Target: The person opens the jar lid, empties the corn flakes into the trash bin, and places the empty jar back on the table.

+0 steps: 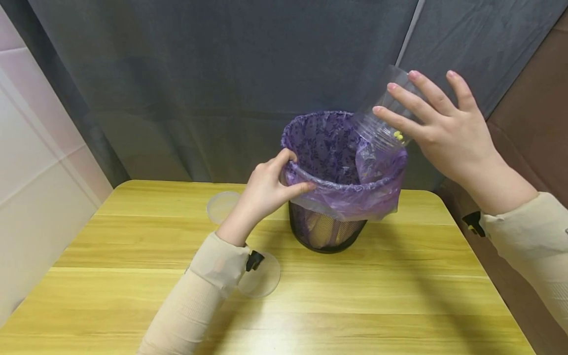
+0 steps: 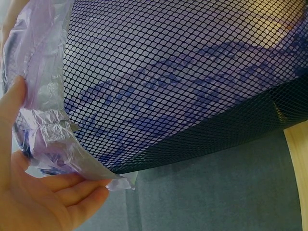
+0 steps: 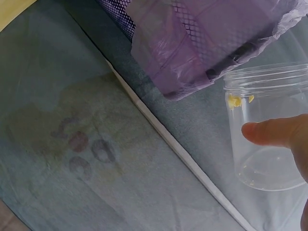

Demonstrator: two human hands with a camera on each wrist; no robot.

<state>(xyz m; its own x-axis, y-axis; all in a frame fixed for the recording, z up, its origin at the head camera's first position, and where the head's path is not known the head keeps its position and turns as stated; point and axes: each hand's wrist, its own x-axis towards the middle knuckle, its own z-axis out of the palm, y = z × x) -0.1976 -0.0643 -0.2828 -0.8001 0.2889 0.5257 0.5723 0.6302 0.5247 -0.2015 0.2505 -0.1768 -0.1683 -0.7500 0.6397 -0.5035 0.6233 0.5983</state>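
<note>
My left hand (image 1: 270,185) grips the left rim of a black mesh wastebasket (image 1: 328,231), thumb outside and fingers curled over the edge. A thin purple bag (image 1: 350,202) lines the basket and folds down over its rim. Above the basket's right side, my right hand (image 1: 452,130) holds a clear plastic jar (image 3: 269,166) between thumb and spread fingers. The jar tips mouth-down toward the bag's opening. Small yellow bits (image 3: 234,100) cling inside it near the threaded mouth. In the right wrist view the thumb (image 3: 269,133) lies against the jar's side.
Two flat translucent discs (image 1: 262,276) lie on the wooden table (image 1: 355,305), one partly behind the left forearm and the other (image 1: 222,207) farther back. A grey curtain (image 1: 199,98) hangs close behind the table.
</note>
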